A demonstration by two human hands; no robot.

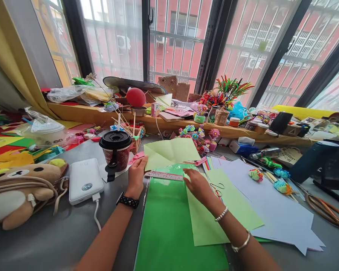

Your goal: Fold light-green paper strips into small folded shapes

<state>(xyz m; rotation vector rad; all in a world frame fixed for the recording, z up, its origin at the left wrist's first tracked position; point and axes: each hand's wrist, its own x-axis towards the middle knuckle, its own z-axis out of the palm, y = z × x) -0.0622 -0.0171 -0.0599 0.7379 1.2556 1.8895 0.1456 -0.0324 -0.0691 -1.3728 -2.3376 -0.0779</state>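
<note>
Now | left hand (136,176): creased, pale-green paper (173,153) | right hand (197,185): straight, speckled ruler (164,175)

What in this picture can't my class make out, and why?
All in the head view:
- Green sheet: near end, cut off by the bottom edge.
- Ruler: its markings, too small to read.
- Scissors: blades out of sight, apparently behind the right hand.
- Cup: contents, hidden by its black lid.
- Plush bear: part of it, cut off by the left edge.
</note>
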